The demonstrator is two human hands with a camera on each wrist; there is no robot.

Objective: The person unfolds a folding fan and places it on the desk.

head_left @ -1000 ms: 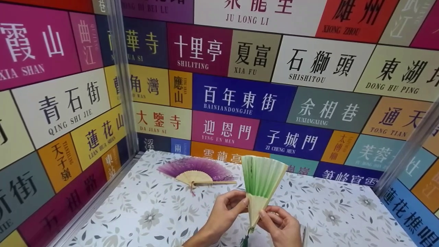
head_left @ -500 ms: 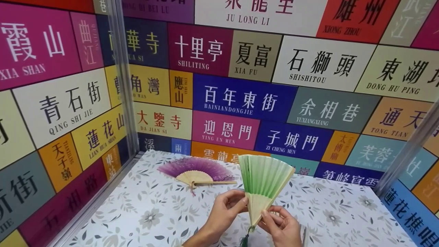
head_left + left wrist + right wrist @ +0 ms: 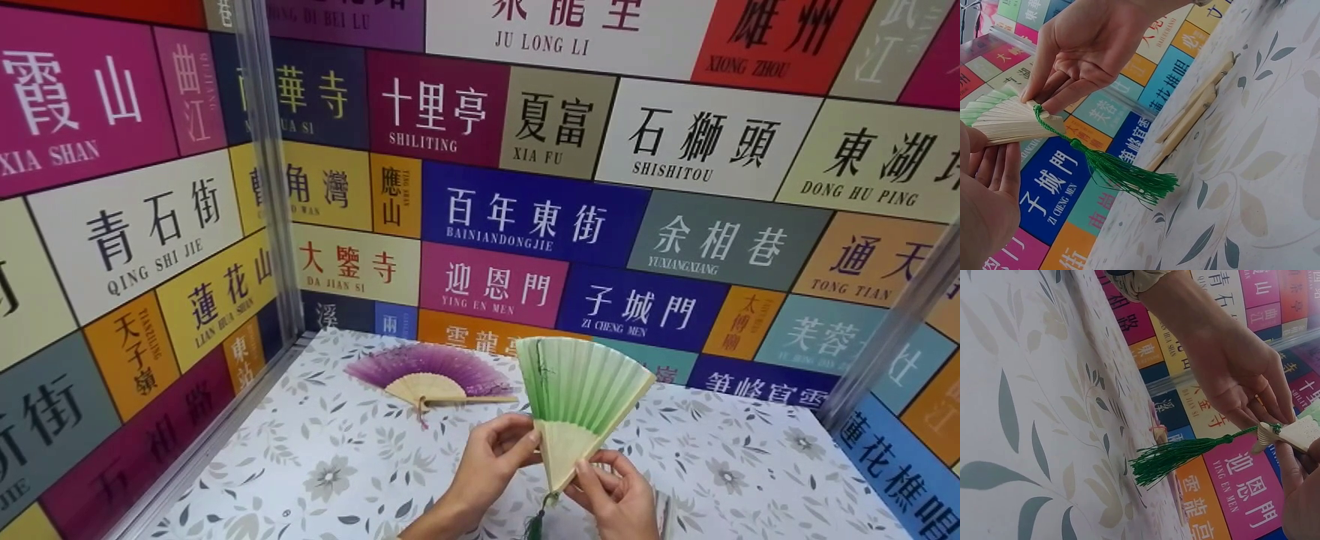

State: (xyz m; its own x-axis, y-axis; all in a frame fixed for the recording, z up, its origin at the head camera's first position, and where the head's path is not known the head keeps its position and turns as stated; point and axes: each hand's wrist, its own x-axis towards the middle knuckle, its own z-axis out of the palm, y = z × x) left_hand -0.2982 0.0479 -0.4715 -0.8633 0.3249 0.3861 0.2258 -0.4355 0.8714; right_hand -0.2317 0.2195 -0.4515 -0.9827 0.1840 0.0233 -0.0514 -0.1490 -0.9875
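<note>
A green folding fan [image 3: 577, 382] with pale wooden ribs stands partly spread between both hands, above the table. My left hand [image 3: 491, 461] pinches its left edge between thumb and fingers. On the opposite side, my right hand [image 3: 619, 491] pinches the right outer rib low down, near the pivot. From the pivot hangs a green tassel [image 3: 1129, 171], seen clearly in both wrist views. Beyond the hands, a purple folding fan [image 3: 450, 370] lies spread on the table, its ribs pale wood.
The table [image 3: 322, 435] has a white cover printed with grey leaves and flowers. Beside the right hand, folded wooden sticks [image 3: 1190, 118] lie on it in the left wrist view. Panels with colourful Chinese name signs [image 3: 532, 202] enclose the back and sides.
The green fan has spread wider, its right edge swinging out to the right and its left edge slightly left. Both hands have barely moved; the purple fan stays put.
</note>
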